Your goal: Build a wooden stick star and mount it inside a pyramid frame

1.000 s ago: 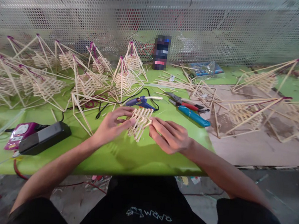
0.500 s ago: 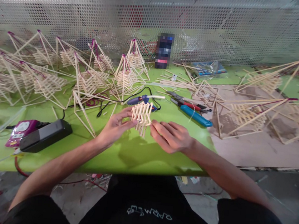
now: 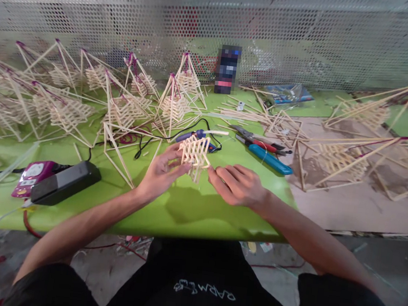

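Fingers of the left hand [image 3: 160, 171] grip the small stick lattice [image 3: 195, 153] above the green surface [image 3: 196, 218]; those of the right hand [image 3: 240, 185] are bunched at its right corner, whether pinching it I cannot tell. Light, even pressure probably suits such thin sticks.

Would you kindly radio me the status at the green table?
Left hand: grip on stick frame. Right hand at its corner. Glue gun partly hidden behind.

White lettering [image 3: 223, 293] on black shirt [image 3: 203, 303], too unclear to read surely; dark upright device [image 3: 227, 70] pixelated, unreadable.
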Action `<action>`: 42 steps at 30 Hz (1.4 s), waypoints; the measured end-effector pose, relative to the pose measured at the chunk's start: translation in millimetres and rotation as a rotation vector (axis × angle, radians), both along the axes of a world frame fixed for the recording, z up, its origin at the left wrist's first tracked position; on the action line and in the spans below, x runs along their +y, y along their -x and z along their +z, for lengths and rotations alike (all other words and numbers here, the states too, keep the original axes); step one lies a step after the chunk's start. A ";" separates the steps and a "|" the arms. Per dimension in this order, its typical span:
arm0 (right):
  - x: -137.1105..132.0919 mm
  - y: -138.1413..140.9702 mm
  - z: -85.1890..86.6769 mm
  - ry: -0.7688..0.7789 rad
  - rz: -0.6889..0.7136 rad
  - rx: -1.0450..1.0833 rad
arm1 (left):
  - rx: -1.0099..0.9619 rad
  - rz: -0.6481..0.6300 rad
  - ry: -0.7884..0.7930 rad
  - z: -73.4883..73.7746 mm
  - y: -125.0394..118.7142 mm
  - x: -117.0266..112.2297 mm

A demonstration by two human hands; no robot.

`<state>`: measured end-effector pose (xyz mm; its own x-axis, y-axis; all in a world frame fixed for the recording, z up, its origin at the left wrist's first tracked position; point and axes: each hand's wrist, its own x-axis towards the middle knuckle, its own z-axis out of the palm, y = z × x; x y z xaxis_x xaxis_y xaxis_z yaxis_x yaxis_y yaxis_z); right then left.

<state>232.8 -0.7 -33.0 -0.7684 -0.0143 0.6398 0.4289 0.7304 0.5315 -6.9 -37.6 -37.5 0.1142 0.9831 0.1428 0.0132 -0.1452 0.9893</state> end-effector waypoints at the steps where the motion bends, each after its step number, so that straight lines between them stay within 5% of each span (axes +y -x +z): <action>1: 0.1 0.3 -1.6 0.016 -0.005 0.007 | 0.000 0.006 -0.015 -0.4 -0.3 -0.1; 16: -6.8 3.9 -5.8 0.138 -0.097 0.017 | 0.180 0.052 -0.130 -4.6 1.9 3.4; 28: -3.9 18.6 -16.0 0.638 0.009 0.308 | 0.226 0.102 -0.107 -4.0 2.3 4.3; 42: -3.8 3.9 -6.9 0.203 -0.032 0.084 | 0.179 0.065 -0.087 -5.8 3.1 6.4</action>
<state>228.9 -4.5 -39.9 -0.7103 0.1451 0.6887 0.4904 0.8039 0.3365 -10.0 -31.2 -43.4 0.0821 0.9741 0.2109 0.2000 -0.2234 0.9540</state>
